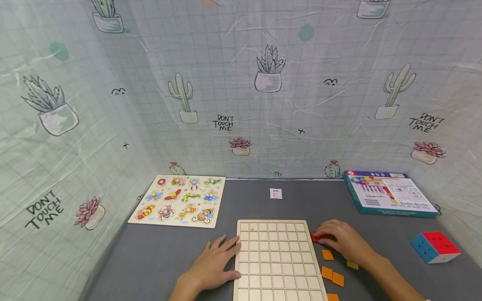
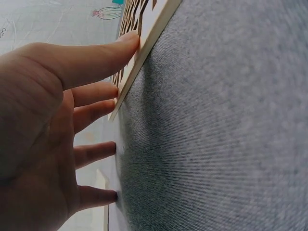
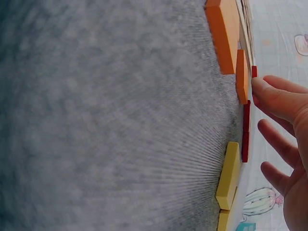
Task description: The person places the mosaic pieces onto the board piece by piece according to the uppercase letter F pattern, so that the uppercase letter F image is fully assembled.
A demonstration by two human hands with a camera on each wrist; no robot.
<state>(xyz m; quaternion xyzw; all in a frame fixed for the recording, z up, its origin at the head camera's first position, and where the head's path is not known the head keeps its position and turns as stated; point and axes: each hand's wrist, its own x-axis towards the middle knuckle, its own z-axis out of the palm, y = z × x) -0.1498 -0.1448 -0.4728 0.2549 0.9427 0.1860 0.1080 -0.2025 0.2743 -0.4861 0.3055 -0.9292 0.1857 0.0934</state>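
A pale wooden grid board [image 1: 278, 257] lies in front of me. My left hand [image 1: 212, 265] is spread at its left side, and in the left wrist view the thumb [image 2: 126, 44] touches the board's edge [image 2: 153, 34]. Beside the board's right edge, my right hand [image 1: 346, 242] pinches a small red tile [image 3: 254, 71] between thumb and fingertip. Two more red tiles [image 3: 246, 130] lie on the table below that hand. Several orange tiles [image 1: 327, 254] and a yellow tile [image 1: 352, 265] are scattered right of the board, near the right forearm.
An insect picture puzzle [image 1: 180, 200] lies at the back left. A flat box [image 1: 391, 194] is at the back right, with a puzzle cube [image 1: 436, 246] in front of it. Behind the board sits a small printed card [image 1: 276, 193]. A printed curtain [image 1: 241, 104] encloses the table.
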